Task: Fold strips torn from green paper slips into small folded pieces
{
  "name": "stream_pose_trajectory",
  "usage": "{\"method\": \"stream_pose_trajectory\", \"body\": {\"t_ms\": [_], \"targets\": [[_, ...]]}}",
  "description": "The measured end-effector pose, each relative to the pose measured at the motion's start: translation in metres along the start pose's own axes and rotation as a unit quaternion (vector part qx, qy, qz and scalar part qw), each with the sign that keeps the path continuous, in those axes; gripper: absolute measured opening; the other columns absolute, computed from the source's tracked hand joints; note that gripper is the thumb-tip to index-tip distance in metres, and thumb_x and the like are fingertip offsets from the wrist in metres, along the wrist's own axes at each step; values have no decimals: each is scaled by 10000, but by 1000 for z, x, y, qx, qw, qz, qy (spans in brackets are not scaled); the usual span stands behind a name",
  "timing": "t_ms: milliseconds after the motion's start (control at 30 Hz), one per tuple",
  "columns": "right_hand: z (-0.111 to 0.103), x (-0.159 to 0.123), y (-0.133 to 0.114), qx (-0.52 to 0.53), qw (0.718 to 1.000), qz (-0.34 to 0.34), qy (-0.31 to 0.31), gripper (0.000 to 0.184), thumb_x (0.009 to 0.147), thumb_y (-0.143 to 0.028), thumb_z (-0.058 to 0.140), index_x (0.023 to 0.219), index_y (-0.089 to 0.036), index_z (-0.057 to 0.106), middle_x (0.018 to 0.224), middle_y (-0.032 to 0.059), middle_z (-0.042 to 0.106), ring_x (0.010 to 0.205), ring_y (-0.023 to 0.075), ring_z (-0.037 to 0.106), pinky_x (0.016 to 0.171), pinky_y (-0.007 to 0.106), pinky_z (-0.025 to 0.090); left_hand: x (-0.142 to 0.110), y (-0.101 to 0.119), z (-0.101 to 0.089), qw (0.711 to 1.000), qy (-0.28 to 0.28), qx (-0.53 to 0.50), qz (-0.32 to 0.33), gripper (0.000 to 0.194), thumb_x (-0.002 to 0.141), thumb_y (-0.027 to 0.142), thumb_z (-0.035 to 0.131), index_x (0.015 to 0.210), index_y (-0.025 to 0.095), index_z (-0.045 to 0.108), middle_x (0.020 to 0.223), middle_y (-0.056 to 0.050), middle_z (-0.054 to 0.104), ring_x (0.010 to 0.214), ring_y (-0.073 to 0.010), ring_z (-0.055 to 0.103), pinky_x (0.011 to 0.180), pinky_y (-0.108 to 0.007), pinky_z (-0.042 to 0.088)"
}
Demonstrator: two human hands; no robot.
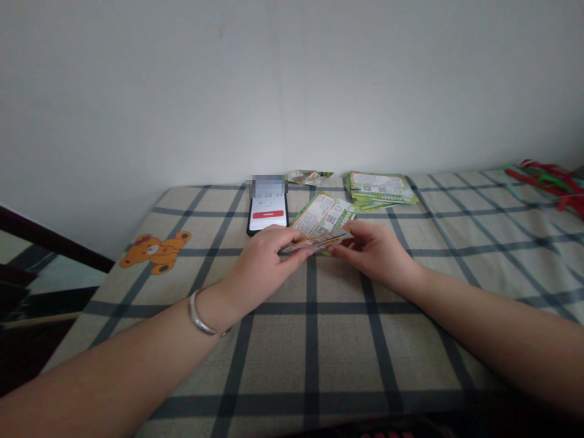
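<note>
Between my two hands is a thin, flat printed card, tilted so that I see it nearly edge-on; whether it is one card or several I cannot tell. My left hand, with a silver bangle at the wrist, pinches its left end between thumb and fingers. The right end is pinched by my right hand. Just behind the card lies a green and white printed packet with text and square codes, partly covered by the card and fingers.
A phone with a lit screen lies left of the packet. Behind it is a crumpled wrapper. Similar green packets are stacked toward the wall. Red and green strips lie far right on the checked cloth, which bears a bear picture.
</note>
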State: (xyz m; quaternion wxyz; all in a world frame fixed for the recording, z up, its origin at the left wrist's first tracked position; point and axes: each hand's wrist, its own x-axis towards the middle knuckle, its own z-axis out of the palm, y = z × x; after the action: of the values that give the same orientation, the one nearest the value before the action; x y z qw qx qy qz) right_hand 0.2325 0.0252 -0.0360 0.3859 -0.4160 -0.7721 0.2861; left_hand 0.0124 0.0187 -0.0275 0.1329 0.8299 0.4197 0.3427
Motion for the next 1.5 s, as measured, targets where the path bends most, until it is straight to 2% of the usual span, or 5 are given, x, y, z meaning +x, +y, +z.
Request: {"method": "stream_pose_trajectory", "body": {"t_ms": [267,600,1133,1333,1500], "targets": [[0,1,-1,-39,999,12,-8,184,809,-336,664,891,-174,693,726,-2,663,507,69,484,443,196,363,-1,3,-2,998,-33,43,-24,126,876,253,563,823,176,647,755,-4,641,706,-142,577,619,-257,415],[4,0,-11,-19,1000,-16,-13,80,792,-217,631,845,-175,672,727,-7,654,560,81,535,503,198,416,0,3,2,997,-3,-12,73,78,852,119,568,869,156,634,839,-14,629,821,-135,588,737,-259,457],[6,-3,-15,-47,995,-84,-21,69,826,-194,606,857,-181,666,802,1,698,725,110,628,657,226,471,0,5,2,997,-5,-33,74,53,836,118,621,831,167,640,825,-7,649,812,-132,607,731,-257,459],[5,-1,-16,-54,989,-136,-7,62,781,-117,611,796,-170,640,766,5,658,720,107,590,663,227,458,0,8,1,995,3,-27,96,58,818,115,633,789,164,626,786,-4,631,777,-129,596,713,-254,457],[3,-1,-14,-55,990,-129,-5,53,781,-119,609,788,-166,633,750,3,651,709,106,582,672,233,455,1,6,-1,995,11,-28,97,68,816,118,634,765,159,617,753,3,622,733,-113,578,699,-239,446]]}}
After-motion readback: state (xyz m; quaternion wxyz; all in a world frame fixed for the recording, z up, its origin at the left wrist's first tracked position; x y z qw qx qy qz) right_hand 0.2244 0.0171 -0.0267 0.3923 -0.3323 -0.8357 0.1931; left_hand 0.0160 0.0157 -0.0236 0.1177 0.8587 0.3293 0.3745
